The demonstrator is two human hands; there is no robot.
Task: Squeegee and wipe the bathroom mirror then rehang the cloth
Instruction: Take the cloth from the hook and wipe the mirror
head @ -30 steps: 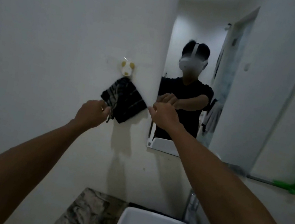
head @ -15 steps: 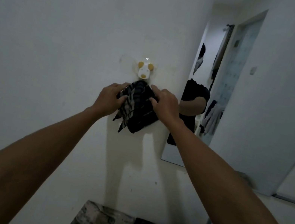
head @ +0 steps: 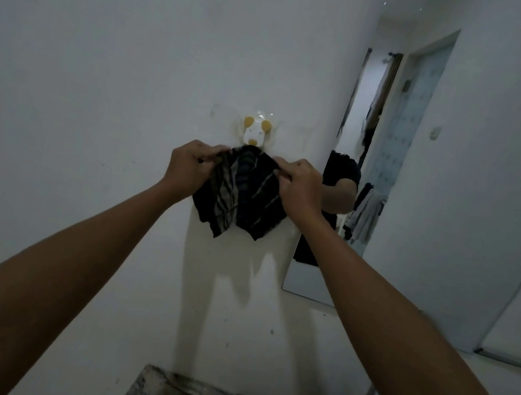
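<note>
I was on the last step, rehanging: the cloth (head: pixel 242 190) hung just below the hook (head: pixel 255 132), my left hand (head: pixel 187 168) and right hand (head: pixel 299 188) each pinched shut on a top edge. Next, I judged, both needed to let go gently, leaving it hooked.

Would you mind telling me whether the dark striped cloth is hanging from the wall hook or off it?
Apparently hanging: the cloth meets the animal-shaped hook and drapes below, left hand and right hand pinching its upper corners.

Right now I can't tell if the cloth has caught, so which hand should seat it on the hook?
Probably the left hand: its fingers pinch the cloth nearer the hook, while the right hand grips farther out. Close call.
</note>
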